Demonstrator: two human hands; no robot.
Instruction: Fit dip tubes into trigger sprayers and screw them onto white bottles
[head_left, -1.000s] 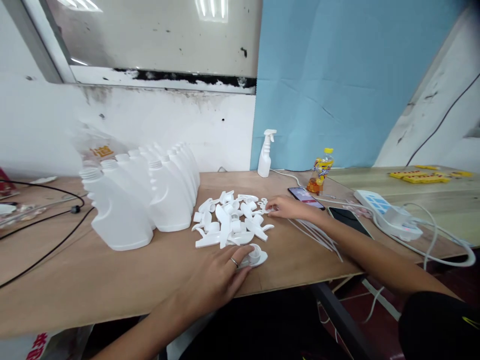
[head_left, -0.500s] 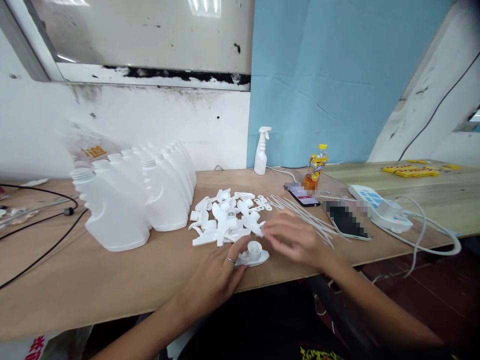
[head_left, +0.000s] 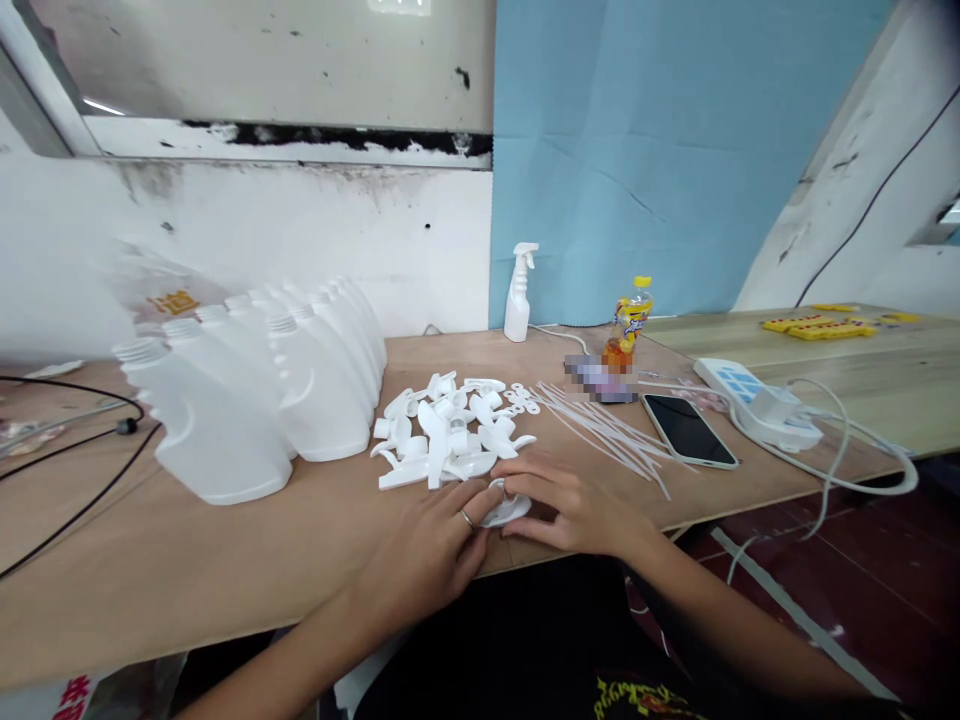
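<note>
A blue sheet [head_left: 637, 150] is hanging behind the brown table [head_left: 322, 550]. Near the table's front edge, 1 white spray head [head_left: 506, 514] is lying down. Its long side is running mostly left to right, and its round end is pointing right. The left hand [head_left: 442, 535] is holding it with bent fingers. The right hand [head_left: 574, 505] is curling over its top; I cannot tell if that hand is pinching anything. White spray parts [head_left: 437, 445] are lying just behind.

The clear plastic bag [head_left: 154, 275] bears an orange "道".
</note>
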